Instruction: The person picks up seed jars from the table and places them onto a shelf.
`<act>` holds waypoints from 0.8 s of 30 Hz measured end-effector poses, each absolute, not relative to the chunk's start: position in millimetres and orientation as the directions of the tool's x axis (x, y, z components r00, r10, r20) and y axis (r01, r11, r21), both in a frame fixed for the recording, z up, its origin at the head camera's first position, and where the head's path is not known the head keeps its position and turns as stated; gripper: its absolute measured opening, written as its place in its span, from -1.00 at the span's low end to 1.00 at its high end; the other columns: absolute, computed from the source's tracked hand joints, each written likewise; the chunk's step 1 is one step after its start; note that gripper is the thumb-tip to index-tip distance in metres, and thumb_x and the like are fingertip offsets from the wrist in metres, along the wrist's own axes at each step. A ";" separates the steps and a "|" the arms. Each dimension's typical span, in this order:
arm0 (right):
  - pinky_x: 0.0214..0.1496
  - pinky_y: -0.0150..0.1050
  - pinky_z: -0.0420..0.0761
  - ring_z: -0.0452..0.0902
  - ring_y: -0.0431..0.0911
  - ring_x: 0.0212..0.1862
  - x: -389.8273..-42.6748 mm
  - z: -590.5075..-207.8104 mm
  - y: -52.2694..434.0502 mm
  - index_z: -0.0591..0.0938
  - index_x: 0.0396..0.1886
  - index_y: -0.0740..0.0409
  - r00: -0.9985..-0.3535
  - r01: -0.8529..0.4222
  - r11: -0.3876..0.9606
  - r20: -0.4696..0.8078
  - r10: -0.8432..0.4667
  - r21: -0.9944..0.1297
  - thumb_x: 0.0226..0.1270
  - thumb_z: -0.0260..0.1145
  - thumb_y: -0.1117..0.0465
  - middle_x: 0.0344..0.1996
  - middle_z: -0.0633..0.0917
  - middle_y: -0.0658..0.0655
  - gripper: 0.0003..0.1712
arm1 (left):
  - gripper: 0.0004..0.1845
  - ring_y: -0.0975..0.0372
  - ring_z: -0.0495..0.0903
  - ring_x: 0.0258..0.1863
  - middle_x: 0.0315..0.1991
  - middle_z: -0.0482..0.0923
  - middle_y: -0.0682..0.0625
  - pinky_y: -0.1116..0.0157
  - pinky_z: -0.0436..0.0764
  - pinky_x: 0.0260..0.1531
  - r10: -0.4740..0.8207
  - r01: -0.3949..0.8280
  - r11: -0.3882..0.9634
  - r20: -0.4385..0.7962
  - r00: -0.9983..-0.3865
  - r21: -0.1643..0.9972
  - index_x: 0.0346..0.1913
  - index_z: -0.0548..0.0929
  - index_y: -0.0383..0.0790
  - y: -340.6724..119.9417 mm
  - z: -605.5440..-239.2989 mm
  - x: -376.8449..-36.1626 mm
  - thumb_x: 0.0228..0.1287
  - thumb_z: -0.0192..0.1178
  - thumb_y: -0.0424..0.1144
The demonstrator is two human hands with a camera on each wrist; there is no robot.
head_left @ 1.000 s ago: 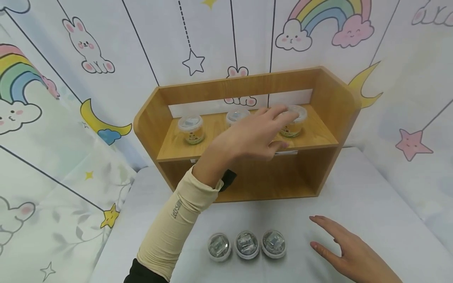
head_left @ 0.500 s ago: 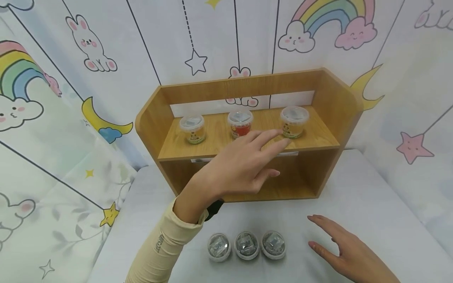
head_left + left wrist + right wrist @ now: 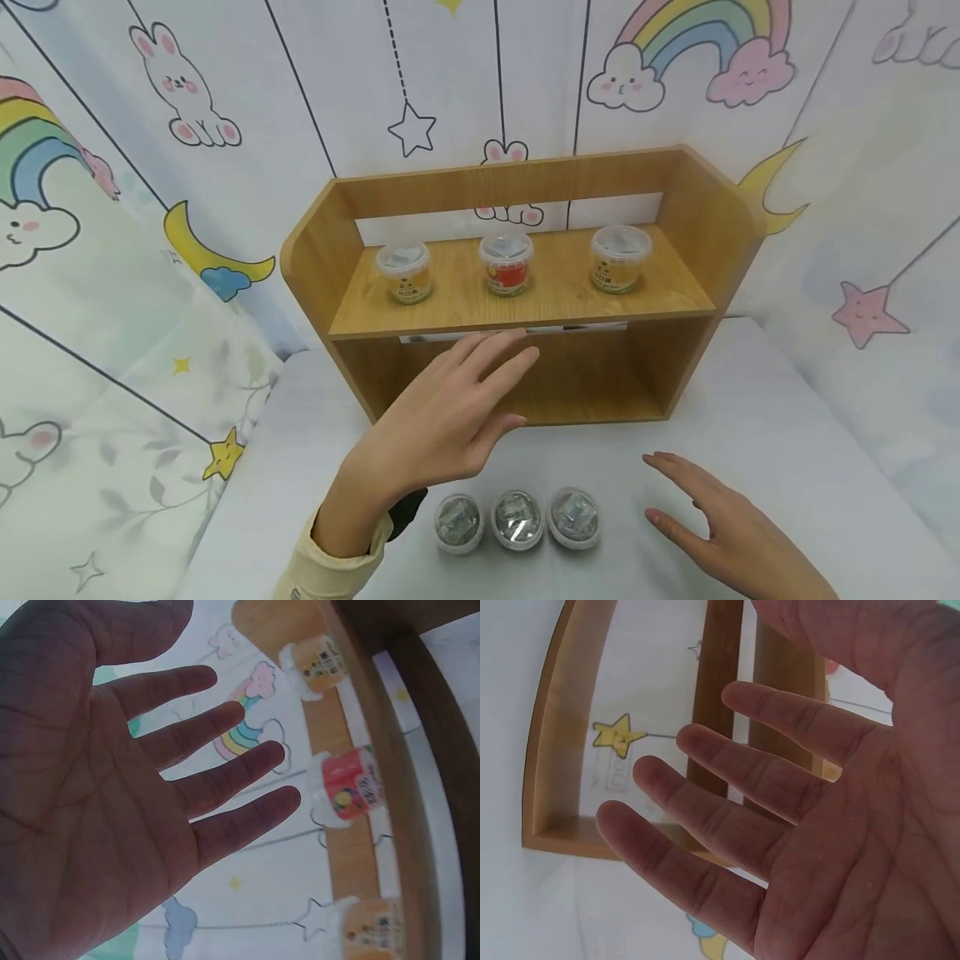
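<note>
Fingers (image 3: 512, 375) of the left hand (image 3: 438, 410) are held loosely extended and fanned apart, with nothing grasped, before a honey-coloured two-tier wooden shelf unit (image 3: 678, 287). The right hand (image 3: 727, 537) is likewise empty, its thumb and fingers spread wide; whether its edge is rested on the white tabletop (image 3: 757, 408) cannot be told. By its position to one side, it seems to be kept out of the left hand's path. A cream sleeve (image 3: 326, 571) is worn on the left forearm.

Between the hands, three small round tubs, a left one (image 3: 459, 522), a centre one (image 3: 517, 518) and a right one (image 3: 574, 517), are set in a row just beside one another, probably for easy reach.

Farther out, three lidded clear plastic tubs are stood upright on the upper tier: a yellow-labelled one at left (image 3: 406, 273), a red-labelled one in the middle (image 3: 507, 263) and another yellow-labelled one at right (image 3: 620, 259). They are placed well apart, seemingly so that each can be gripped without its neighbour being knocked.

Crinkled, silvery contents are seen through the glossy table tubs' tops. Fine grain is shown by the flat boards, and soft creases by the white backdrop (image 3: 262, 75), printed with rabbits, rainbows and stars.
</note>
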State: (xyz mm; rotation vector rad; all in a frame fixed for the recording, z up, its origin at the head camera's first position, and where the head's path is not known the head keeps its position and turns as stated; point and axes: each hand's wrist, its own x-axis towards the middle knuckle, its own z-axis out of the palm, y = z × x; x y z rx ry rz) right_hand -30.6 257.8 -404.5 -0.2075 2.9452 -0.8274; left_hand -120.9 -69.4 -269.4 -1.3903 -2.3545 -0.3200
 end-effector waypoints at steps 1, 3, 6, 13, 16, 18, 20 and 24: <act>0.12 0.18 0.53 0.43 0.13 0.28 -30.3 -404.8 257.4 0.45 0.37 -0.05 -0.988 -0.115 0.844 -0.029 -0.152 -0.523 0.20 0.15 -0.49 0.29 0.51 0.11 -0.10 | -0.36 0.06 0.26 0.37 0.41 0.27 -0.11 0.12 0.29 0.34 0.778 0.869 0.495 0.437 -0.451 0.014 0.40 0.38 -0.20 -73.1 -274.3 -119.0 0.33 0.27 -0.08; 0.12 0.18 0.52 0.43 0.12 0.28 -29.6 -405.3 256.9 0.46 0.37 -0.05 -0.988 -0.124 0.845 -0.012 -0.152 -0.519 0.21 0.17 -0.47 0.28 0.51 0.10 -0.12 | -0.35 0.06 0.26 0.37 0.43 0.25 -0.10 0.11 0.27 0.35 0.761 0.856 0.515 0.437 -0.480 0.043 0.40 0.38 -0.19 -79.6 -284.0 -115.4 0.31 0.28 -0.09; 0.12 0.18 0.53 0.44 0.11 0.27 -28.6 -406.2 256.9 0.47 0.36 -0.05 -0.988 -0.137 0.849 0.012 -0.153 -0.511 0.22 0.20 -0.44 0.27 0.52 0.09 -0.15 | -0.34 0.05 0.25 0.38 0.45 0.22 -0.08 0.11 0.26 0.36 0.737 0.835 0.545 0.433 -0.519 0.073 0.41 0.38 -0.19 -88.8 -297.6 -109.8 0.30 0.30 -0.09; 0.13 0.17 0.52 0.44 0.09 0.27 -28.7 -406.2 256.8 0.48 0.36 -0.05 -0.988 -0.146 0.852 0.027 -0.154 -0.503 0.23 0.21 -0.42 0.27 0.53 0.07 -0.17 | -0.33 0.08 0.22 0.40 0.47 0.18 -0.01 0.10 0.24 0.37 0.676 0.781 0.612 0.427 -0.600 0.128 0.42 0.37 -0.12 -107.8 -320.6 -97.2 0.28 0.31 -0.08; 0.13 0.18 0.52 0.44 0.11 0.28 -29.9 -406.5 256.0 0.47 0.36 -0.05 -0.988 -0.136 0.850 0.012 -0.151 -0.508 0.22 0.19 -0.44 0.28 0.52 0.09 -0.14 | -0.33 0.07 0.21 0.41 0.48 0.16 0.00 0.09 0.23 0.37 0.651 0.762 0.629 0.432 -0.624 0.152 0.43 0.37 -0.10 -114.9 -326.3 -90.9 0.28 0.31 -0.09; 0.12 0.19 0.52 0.43 0.12 0.28 -30.9 -406.7 255.5 0.46 0.37 -0.04 -0.988 -0.133 0.850 0.006 -0.151 -0.510 0.22 0.19 -0.45 0.29 0.51 0.11 -0.13 | -0.31 0.07 0.21 0.41 0.48 0.16 0.00 0.06 0.27 0.35 0.634 0.746 0.645 0.429 -0.643 0.166 0.43 0.37 -0.08 -119.6 -329.9 -86.6 0.27 0.33 -0.09; 0.12 0.19 0.52 0.43 0.13 0.28 -31.4 -406.9 255.4 0.47 0.37 -0.03 -0.988 -0.141 0.850 0.016 -0.154 -0.507 0.22 0.20 -0.44 0.29 0.51 0.12 -0.14 | -0.31 0.05 0.22 0.40 0.48 0.16 -0.01 0.02 0.31 0.32 0.621 0.735 0.655 0.430 -0.656 0.176 0.43 0.37 -0.09 -124.2 -333.9 -83.0 0.26 0.34 -0.10; 0.12 0.18 0.52 0.43 0.11 0.28 -31.9 -407.3 255.5 0.48 0.36 -0.02 -0.985 -0.168 0.852 0.048 -0.166 -0.497 0.24 0.25 -0.38 0.29 0.51 0.11 -0.18 | -0.28 0.06 0.23 0.39 0.47 0.17 0.01 -0.01 0.34 0.29 0.591 0.699 0.691 0.411 -0.694 0.187 0.44 0.35 -0.07 -133.6 -344.6 -77.4 0.24 0.35 -0.09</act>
